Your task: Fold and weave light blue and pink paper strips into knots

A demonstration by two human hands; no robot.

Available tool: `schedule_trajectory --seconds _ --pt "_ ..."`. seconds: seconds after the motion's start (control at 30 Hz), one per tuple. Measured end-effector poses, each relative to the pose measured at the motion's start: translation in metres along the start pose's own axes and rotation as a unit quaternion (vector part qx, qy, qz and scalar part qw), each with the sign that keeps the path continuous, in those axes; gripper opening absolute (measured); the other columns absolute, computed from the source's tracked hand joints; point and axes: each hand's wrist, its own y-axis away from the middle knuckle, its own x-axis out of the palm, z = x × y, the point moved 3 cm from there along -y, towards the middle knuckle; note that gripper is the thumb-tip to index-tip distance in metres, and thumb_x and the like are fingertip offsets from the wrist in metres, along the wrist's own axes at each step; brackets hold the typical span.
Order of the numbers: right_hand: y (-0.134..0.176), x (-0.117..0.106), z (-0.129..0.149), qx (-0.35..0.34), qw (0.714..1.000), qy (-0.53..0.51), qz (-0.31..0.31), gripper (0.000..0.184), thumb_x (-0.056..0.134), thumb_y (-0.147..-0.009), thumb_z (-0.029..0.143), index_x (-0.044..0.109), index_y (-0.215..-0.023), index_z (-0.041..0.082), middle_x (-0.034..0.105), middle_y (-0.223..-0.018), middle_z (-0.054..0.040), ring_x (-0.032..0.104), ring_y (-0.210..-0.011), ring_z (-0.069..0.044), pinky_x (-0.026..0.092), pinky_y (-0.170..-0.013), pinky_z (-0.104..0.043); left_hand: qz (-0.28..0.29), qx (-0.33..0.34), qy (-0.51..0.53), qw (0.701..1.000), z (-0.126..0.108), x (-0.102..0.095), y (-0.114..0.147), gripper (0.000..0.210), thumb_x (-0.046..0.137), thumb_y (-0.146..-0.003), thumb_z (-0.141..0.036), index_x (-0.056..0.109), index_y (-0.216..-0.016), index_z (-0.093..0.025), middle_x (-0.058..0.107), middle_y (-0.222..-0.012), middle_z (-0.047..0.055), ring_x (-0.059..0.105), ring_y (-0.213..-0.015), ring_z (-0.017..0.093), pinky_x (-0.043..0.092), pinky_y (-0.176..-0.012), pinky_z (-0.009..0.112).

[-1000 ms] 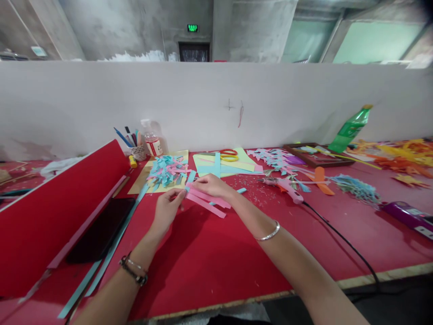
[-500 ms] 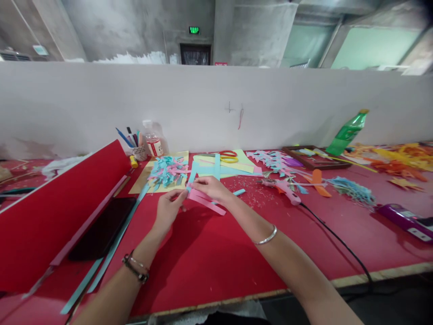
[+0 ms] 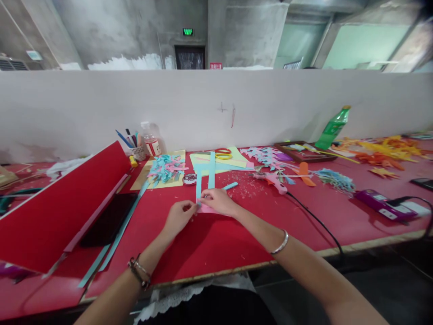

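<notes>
My left hand (image 3: pixel 180 217) and my right hand (image 3: pixel 219 201) meet over the red tabletop, each closed in a pinch at the joint of some paper strips. A light blue paper strip (image 3: pixel 199 186) runs away from my fingertips towards the back. Part of a pink paper strip (image 3: pixel 204 209) shows beneath my right hand, which hides the rest. Just beyond lies a second light blue strip (image 3: pixel 211 169), reaching over the stacked sheets. A short blue piece (image 3: pixel 231 185) rests behind my right hand. Near the strips sits a small round tin (image 3: pixel 190 179).
Yellow-and-red scissors (image 3: pixel 223 154) lie on coloured paper. A heap of curled paper (image 3: pixel 166 167) is at the left, near a pen cup (image 3: pixel 138 152). At the right lie a pink glue gun (image 3: pixel 274 179) with its cord, a green bottle (image 3: pixel 334 128) and a purple power strip (image 3: pixel 375 204).
Both hands have come lower and nearer to me with the strips. The blue strip now points straight back, and the pink ends are mostly covered. The round tin shows. The view has shifted rightward.
</notes>
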Motion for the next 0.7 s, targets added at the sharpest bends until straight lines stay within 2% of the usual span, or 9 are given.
schedule_trajectory --seconds 0.2,0.4,0.6,0.7 --pt "0.029 0.012 -0.001 -0.012 0.998 0.033 0.056 0.023 0.048 -0.073 0.037 0.06 -0.068 0.017 0.058 -0.061 0.0005 0.049 -0.062 -0.011 0.026 -0.062 -0.023 0.01 -0.001 -0.201 0.98 -0.007 0.009 0.03 0.033 0.039 -0.072 -0.041 0.052 -0.053 -0.016 0.049 -0.047 -0.003 0.044 -0.049 0.01 0.027 -0.05 0.021" --pt "0.038 0.02 0.001 -0.017 0.995 0.077 0.063 0.023 0.047 -0.073 0.038 0.059 -0.068 0.019 0.061 -0.066 0.0 0.051 -0.068 -0.014 0.024 -0.075 -0.031 -0.007 0.042 -0.34 0.939 -0.017 0.016 0.044 0.029 0.037 -0.073 -0.033 0.056 -0.058 -0.018 0.059 -0.055 -0.001 0.05 -0.054 0.011 0.026 -0.067 0.029" --pt "0.035 0.022 0.004 -0.028 0.989 0.134 0.06 0.018 0.046 -0.071 0.028 0.057 -0.061 0.017 0.06 -0.059 0.0009 0.05 -0.062 -0.011 0.017 -0.083 -0.035 -0.005 0.048 -0.402 0.914 -0.01 0.021 0.043 0.021 0.042 -0.072 -0.031 0.057 -0.064 -0.019 0.061 -0.062 0.001 0.054 -0.061 0.014 0.027 -0.067 0.029" --pt "0.034 0.02 0.004 -0.025 0.987 0.143 0.071 0.017 0.046 -0.07 0.026 0.056 -0.059 0.017 0.058 -0.055 0.002 0.049 -0.059 -0.01 0.017 -0.082 -0.035 -0.035 0.045 -0.402 0.914 -0.01 0.018 0.046 0.019 0.044 -0.072 -0.034 0.055 -0.081 -0.021 0.059 -0.08 0.002 0.054 -0.07 0.015 0.031 -0.063 0.026"
